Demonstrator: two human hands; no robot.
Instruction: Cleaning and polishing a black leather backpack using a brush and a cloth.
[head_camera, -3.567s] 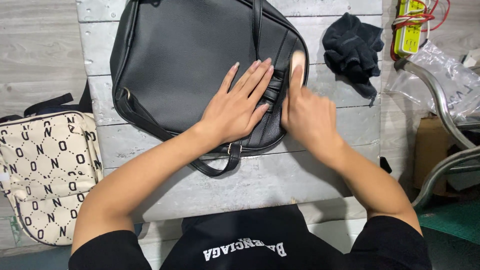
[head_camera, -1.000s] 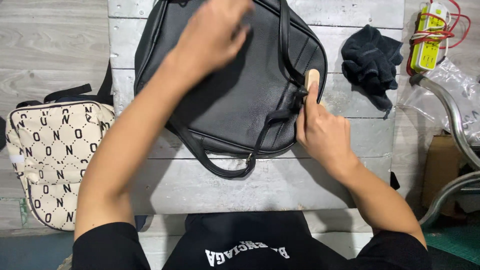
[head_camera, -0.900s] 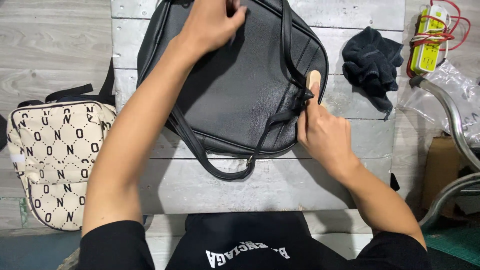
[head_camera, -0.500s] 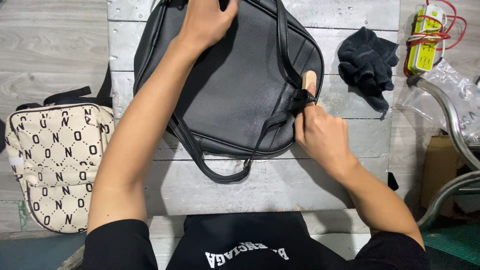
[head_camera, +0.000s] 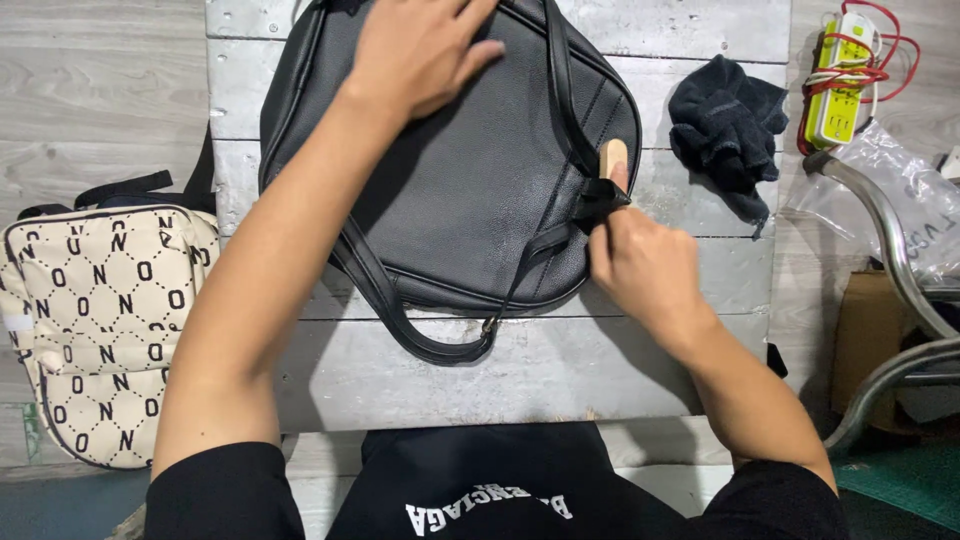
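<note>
While the black backpack (head_camera: 450, 170) lies flat on the grey plank table (head_camera: 520, 380), reaching from its middle up to the twelve o'clock edge, I judge the work on it to be partway through: the bag is spread out and steadied, with its straps trailing toward six o'clock in a loop, but the small job at its three o'clock edge looks unfinished.

My left hand (head_camera: 420, 50) rests at the twelve o'clock end of the bag, palm down, fingers (head_camera: 470, 60) spread loosely and pressing on the leather rather than gripping anything. My right hand (head_camera: 645, 265) sits at the bag's three o'clock edge, its fingers curled nearly closed around a small tan tool (head_camera: 612, 160) whose rounded tip pokes up past the index finger. That tip touches the strap fitting (head_camera: 600, 195) where the black strap meets the bag's side. I cannot tell exactly what the tool is, since most of it is hidden in the fist.

At about two o'clock from the bag, apart from it, lies a crumpled dark cloth (head_camera: 725, 125). A cream patterned bag (head_camera: 95, 330) sits off the table at nine o'clock. A yellow-green power strip (head_camera: 840, 85) with red cord lies at the far two o'clock corner.
</note>
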